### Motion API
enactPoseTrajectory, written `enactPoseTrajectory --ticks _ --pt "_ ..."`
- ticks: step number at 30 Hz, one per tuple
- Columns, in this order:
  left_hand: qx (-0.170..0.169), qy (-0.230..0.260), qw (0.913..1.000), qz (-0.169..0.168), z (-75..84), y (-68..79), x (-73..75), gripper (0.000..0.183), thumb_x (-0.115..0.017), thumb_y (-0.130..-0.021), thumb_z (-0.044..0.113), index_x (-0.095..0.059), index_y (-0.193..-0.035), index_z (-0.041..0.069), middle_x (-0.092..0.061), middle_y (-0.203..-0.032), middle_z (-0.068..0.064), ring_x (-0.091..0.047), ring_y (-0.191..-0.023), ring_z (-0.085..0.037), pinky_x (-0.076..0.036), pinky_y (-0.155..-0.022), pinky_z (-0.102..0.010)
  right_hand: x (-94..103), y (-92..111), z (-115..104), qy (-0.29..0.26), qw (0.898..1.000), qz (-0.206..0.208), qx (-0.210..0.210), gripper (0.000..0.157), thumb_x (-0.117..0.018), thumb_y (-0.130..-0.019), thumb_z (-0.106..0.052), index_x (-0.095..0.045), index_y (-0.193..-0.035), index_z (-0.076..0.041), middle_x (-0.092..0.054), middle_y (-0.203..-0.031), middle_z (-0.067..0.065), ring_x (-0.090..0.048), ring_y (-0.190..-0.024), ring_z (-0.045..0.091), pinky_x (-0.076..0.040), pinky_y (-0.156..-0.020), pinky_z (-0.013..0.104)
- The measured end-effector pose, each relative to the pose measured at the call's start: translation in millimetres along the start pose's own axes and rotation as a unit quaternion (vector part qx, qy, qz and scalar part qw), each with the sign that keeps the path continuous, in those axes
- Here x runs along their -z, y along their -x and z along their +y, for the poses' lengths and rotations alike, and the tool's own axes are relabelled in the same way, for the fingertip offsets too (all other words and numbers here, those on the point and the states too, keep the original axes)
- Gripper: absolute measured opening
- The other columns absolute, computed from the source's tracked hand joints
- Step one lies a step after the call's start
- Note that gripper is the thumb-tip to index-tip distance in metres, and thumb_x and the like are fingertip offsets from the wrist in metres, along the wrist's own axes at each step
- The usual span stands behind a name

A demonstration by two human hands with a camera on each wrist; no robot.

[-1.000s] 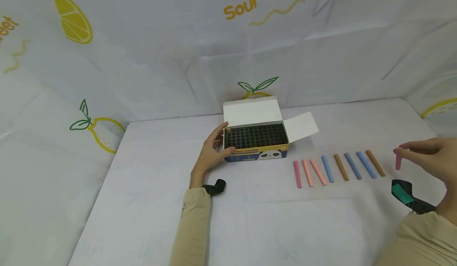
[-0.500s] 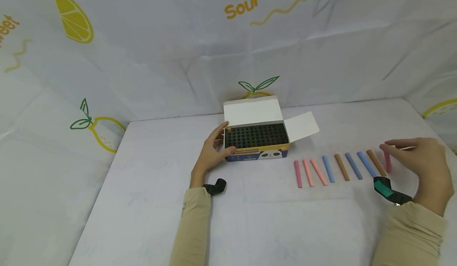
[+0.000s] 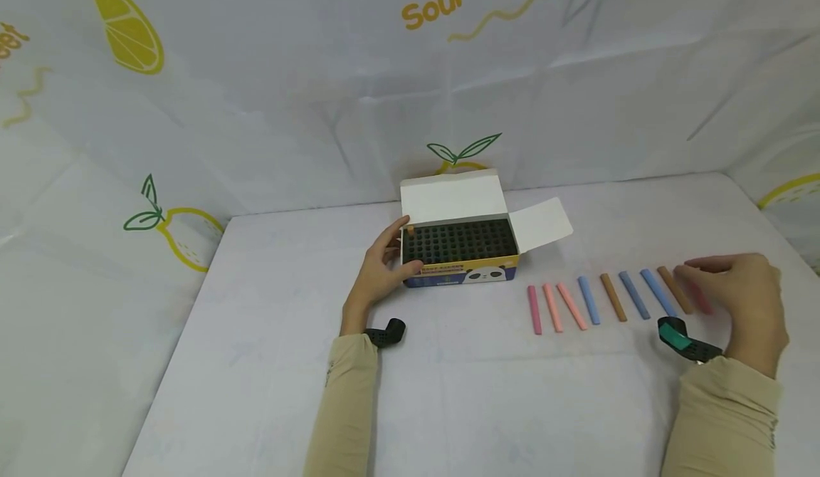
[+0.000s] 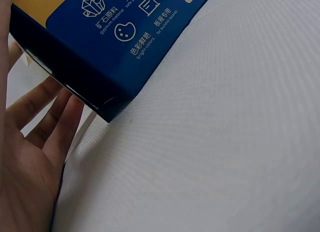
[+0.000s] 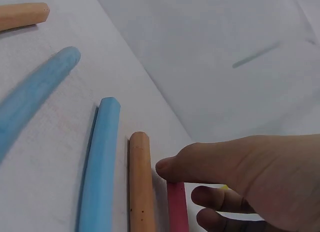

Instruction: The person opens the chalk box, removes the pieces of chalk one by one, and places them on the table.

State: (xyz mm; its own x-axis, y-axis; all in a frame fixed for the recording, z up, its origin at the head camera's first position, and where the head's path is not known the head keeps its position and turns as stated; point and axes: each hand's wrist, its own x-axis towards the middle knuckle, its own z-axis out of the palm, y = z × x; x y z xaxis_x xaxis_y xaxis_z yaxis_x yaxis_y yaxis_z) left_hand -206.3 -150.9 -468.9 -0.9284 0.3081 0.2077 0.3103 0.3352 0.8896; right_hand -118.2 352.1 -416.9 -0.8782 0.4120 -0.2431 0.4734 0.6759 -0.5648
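My left hand [image 3: 378, 270] grips the left end of an open chalk box [image 3: 461, 275], its thumb at the front side. Inside the box is a black insert of holes, with an orange chalk end [image 3: 411, 229] in the back left corner. At the right, my right hand [image 3: 746, 288] holds a dark pink chalk stick [image 3: 702, 301] by its far end, low over the cloth. In the right wrist view the thumb covers the top of that pink stick [image 5: 177, 207]; the index finger is hidden. A brown stick [image 3: 675, 290] lies just left of it.
Leftward from the brown stick runs a row of chalk: blue [image 3: 658, 292], darker blue, brown [image 3: 613, 297], blue [image 3: 589, 300], two light pink [image 3: 571, 307] and one dark pink [image 3: 534, 310]. The box's lid [image 3: 453, 198] stands up behind; a side flap [image 3: 541, 225] sticks out right.
My right hand has moved left with the dark pink stick, which has gone from upright to lying beside the brown one. The left hand and box have stayed put.
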Motion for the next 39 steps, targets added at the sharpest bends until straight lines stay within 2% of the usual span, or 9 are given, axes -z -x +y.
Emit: enactPoseTrajectory --ticks 10,19,22,27,32,34,36,37,39 --pt "0.006 -0.004 1.0000 0.000 -0.6 -0.5 -0.3 0.089 -0.073 -0.081 0.069 -0.040 -0.156 0.036 -0.058 -0.143 -0.005 -0.055 -0.124 -0.026 -0.047 -0.112 -0.050 -4.5 -3 4 -0.020 1.000 0.003 -0.022 0.061 -0.062 -0.099 -0.040 -0.059 -0.131 0.012 -0.045 -0.142 0.038 -0.028 -0.130 0.057 -0.040 -0.084 0.059" --pt "0.002 -0.001 1.0000 -0.002 0.0 0.1 0.4 0.088 -0.077 -0.083 0.061 -0.039 -0.157 0.032 -0.057 -0.145 -0.006 -0.054 -0.126 -0.026 -0.047 -0.112 -0.051 -4.6 -5 6 -0.035 0.999 -0.004 -0.034 0.066 -0.060 -0.098 -0.046 -0.058 -0.133 0.009 -0.042 -0.141 0.036 -0.023 -0.134 0.058 -0.038 -0.088 0.066" --pt "0.003 0.001 1.0000 -0.003 -0.4 -0.1 0.4 0.090 -0.075 -0.082 0.066 -0.039 -0.157 0.033 -0.057 -0.145 -0.006 -0.054 -0.126 -0.025 -0.047 -0.112 -0.050 -4.1 -3 4 -0.034 0.999 -0.007 -0.034 0.067 -0.059 -0.099 -0.046 -0.055 -0.136 0.010 -0.041 -0.142 0.038 -0.022 -0.135 0.059 -0.037 -0.088 0.067" --pt "0.005 -0.001 1.0000 -0.002 -1.7 -0.5 0.0 0.095 -0.070 -0.078 0.077 -0.039 -0.156 0.035 -0.058 -0.144 -0.005 -0.055 -0.124 -0.025 -0.048 -0.111 -0.050 -4.5 1 1 -0.026 0.999 0.003 -0.025 0.065 -0.060 -0.099 -0.043 -0.055 -0.135 0.011 -0.044 -0.140 0.038 -0.027 -0.128 0.057 -0.038 -0.082 0.058" --pt "0.004 -0.006 1.0000 -0.002 -2.7 -0.2 0.0 0.095 -0.070 -0.078 0.078 -0.039 -0.156 0.035 -0.058 -0.142 -0.005 -0.055 -0.121 -0.025 -0.048 -0.110 -0.050 -5.7 2 0 -0.022 0.999 0.011 -0.023 0.065 -0.059 -0.100 -0.042 -0.054 -0.135 0.012 -0.043 -0.145 0.038 -0.025 -0.132 0.058 -0.038 -0.091 0.066" --pt "0.003 -0.006 1.0000 -0.001 -2.5 -0.2 0.0 0.096 -0.069 -0.077 0.079 -0.039 -0.156 0.036 -0.058 -0.142 -0.005 -0.055 -0.121 -0.025 -0.048 -0.110 -0.050 -5.1 2 -1 -0.022 0.999 0.017 -0.024 0.066 -0.059 -0.099 -0.043 -0.053 -0.138 0.009 -0.049 -0.138 0.038 -0.026 -0.134 0.057 -0.041 -0.088 0.062" --pt "0.005 -0.005 1.0000 -0.001 -1.7 -0.3 -0.2 0.098 -0.068 -0.075 0.082 -0.039 -0.156 0.036 -0.058 -0.143 -0.005 -0.055 -0.122 -0.025 -0.048 -0.110 -0.050 -4.8 1 -2 -0.024 0.999 0.032 -0.026 0.065 -0.060 -0.099 -0.042 -0.053 -0.140 0.007 -0.069 -0.107 0.020 -0.030 -0.132 0.054 -0.042 -0.082 0.052" --pt "0.005 -0.006 1.0000 -0.001 -1.2 -0.3 -0.3 0.099 -0.067 -0.075 0.084 -0.039 -0.156 0.036 -0.058 -0.143 -0.005 -0.055 -0.123 -0.025 -0.048 -0.110 -0.050 -4.7 0 -3 -0.028 0.998 0.042 -0.028 0.065 -0.060 -0.099 -0.043 -0.054 -0.141 0.006 -0.070 -0.088 0.006 -0.032 -0.130 0.052 -0.041 -0.079 0.046" --pt "0.006 -0.006 1.0000 0.000 0.2 -0.2 -0.3 0.102 -0.065 -0.073 0.087 -0.040 -0.156 0.035 -0.057 -0.144 -0.005 -0.055 -0.123 -0.026 -0.048 -0.110 -0.050 -3.7 0 -6 -0.040 0.997 0.060 -0.038 0.065 -0.060 -0.098 -0.044 -0.054 -0.143 0.003 -0.053 -0.070 -0.019 -0.033 -0.129 0.047 -0.035 -0.075 0.036"
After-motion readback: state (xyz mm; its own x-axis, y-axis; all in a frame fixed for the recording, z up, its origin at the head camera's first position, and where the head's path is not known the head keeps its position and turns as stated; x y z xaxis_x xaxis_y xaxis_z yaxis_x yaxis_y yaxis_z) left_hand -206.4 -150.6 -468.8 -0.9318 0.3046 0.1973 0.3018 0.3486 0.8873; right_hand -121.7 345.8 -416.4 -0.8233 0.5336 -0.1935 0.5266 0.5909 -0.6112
